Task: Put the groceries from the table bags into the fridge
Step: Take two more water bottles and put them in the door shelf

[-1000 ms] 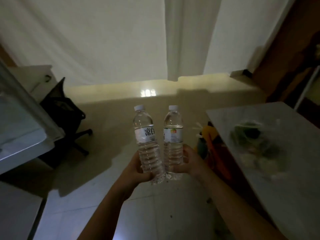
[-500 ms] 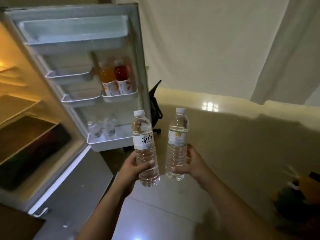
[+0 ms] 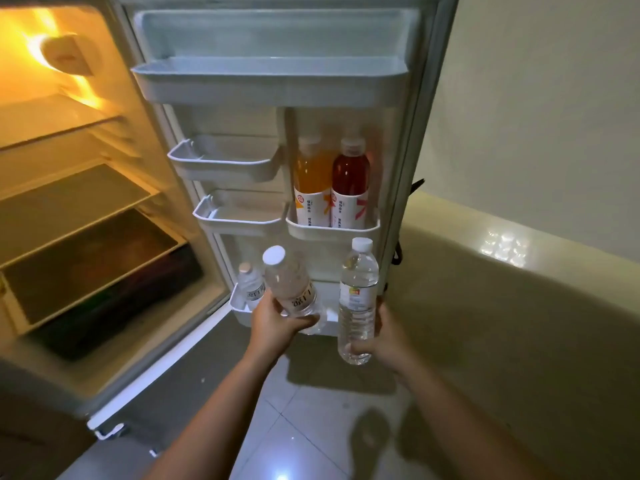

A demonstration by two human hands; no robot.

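My left hand (image 3: 277, 325) grips a clear water bottle (image 3: 289, 282) with a white cap, tilted left over the bottom door bin (image 3: 239, 308) of the open fridge door (image 3: 277, 133). My right hand (image 3: 379, 337) holds a second clear water bottle (image 3: 357, 299) upright, just right of the first. A small water bottle (image 3: 251, 284) stands in the bottom bin. An orange drink bottle (image 3: 311, 181) and a red drink bottle (image 3: 349, 181) stand in the middle right door bin.
The lit fridge interior (image 3: 69, 202) at left has several bare shelves. Two small door bins (image 3: 225, 164) and a wide top bin (image 3: 270, 81) hold nothing. A white wall and beige floor ledge (image 3: 502, 244) lie to the right; tiled floor lies below.
The view swung left from the table to the open fridge and came closer. Both hands carried the bottles up to the door; the left bottle has tilted toward the bottom bin.
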